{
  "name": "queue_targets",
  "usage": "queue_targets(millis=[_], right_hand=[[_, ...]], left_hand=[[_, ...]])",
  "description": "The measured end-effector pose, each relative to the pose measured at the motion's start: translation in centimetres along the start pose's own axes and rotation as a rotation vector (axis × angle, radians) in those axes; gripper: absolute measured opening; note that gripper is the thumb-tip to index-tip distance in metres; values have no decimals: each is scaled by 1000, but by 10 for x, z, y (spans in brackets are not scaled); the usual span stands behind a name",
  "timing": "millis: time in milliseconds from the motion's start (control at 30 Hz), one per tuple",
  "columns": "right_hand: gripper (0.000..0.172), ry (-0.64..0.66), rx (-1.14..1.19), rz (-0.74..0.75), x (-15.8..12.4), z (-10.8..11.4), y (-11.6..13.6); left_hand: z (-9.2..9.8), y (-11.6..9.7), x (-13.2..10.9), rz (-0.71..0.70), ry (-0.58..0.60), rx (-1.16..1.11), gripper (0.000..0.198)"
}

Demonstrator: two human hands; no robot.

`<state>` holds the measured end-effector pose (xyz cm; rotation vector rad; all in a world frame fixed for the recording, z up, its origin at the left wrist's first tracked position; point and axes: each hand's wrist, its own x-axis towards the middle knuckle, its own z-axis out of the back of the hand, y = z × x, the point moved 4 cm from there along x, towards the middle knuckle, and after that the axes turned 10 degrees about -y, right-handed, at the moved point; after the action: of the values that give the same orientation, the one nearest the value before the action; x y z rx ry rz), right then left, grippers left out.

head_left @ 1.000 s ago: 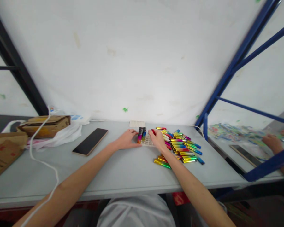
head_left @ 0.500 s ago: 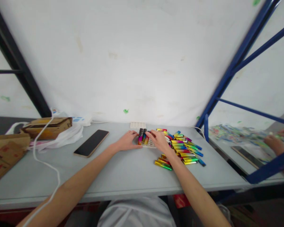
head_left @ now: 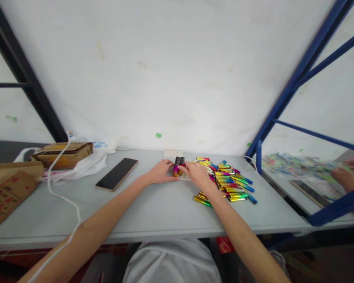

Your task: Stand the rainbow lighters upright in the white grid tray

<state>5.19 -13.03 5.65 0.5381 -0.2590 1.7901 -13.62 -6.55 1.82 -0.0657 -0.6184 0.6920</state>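
Observation:
Metallic rainbow-coloured lighters (head_left: 176, 169) with black tops stand upright in two short rows at the left part of a white gridded tray (head_left: 184, 177). My left hand (head_left: 159, 172) curves round the tray's left end, its thumb along the front and its fingers behind. From the right, my right hand (head_left: 197, 173) reaches over the tray, thumb and fingers closed at the standing rows on a lighter that is mostly hidden. A loose pile of similar lighters (head_left: 227, 181) lies just right of my right hand, partly behind my forearm.
Behind the tray, another white gridded tray (head_left: 173, 153) rests by the wall. A phone (head_left: 117, 174) lies to the left, near cardboard boxes (head_left: 66, 153), a plastic bag (head_left: 88, 167) and a white cable (head_left: 61, 204). Right of the blue frame (head_left: 271, 114), another person's hands (head_left: 343, 177) are visible.
My right hand has shifted slightly left, closer to the standing lighters, and its fingers now cover more of them. My left hand stays round the tray's end. The view has tilted slightly.

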Motion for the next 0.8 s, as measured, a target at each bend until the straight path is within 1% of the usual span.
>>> queue_targets(millis=[67, 167, 233, 333, 467, 567, 667, 733, 800], right_hand=[[54, 19, -4, 16, 0, -1, 0], [49, 53, 58, 99, 0, -1, -4], [47, 79, 72, 125, 0, -1, -7], [48, 117, 38, 101, 0, -4, -7], [48, 147, -15, 39, 0, -3, 1], [45, 147, 49, 54, 2, 8, 0], [38, 108, 178, 58, -1, 28, -13], [30, 109, 272, 47, -11, 43, -25], [23, 151, 375, 54, -29, 57, -32]], left_hand=[[0, 0, 0, -2, 1, 6, 66], [0, 0, 1, 0, 1, 11, 66], [0, 0, 1, -1, -2, 6, 66], [0, -1, 1, -5, -2, 11, 65], [1, -3, 2, -4, 2, 35, 64], [2, -4, 3, -3, 10, 40, 63], [2, -4, 3, -5, 10, 34, 61], [2, -5, 3, -9, 11, 28, 61], [1, -5, 3, -4, 20, 23, 62]])
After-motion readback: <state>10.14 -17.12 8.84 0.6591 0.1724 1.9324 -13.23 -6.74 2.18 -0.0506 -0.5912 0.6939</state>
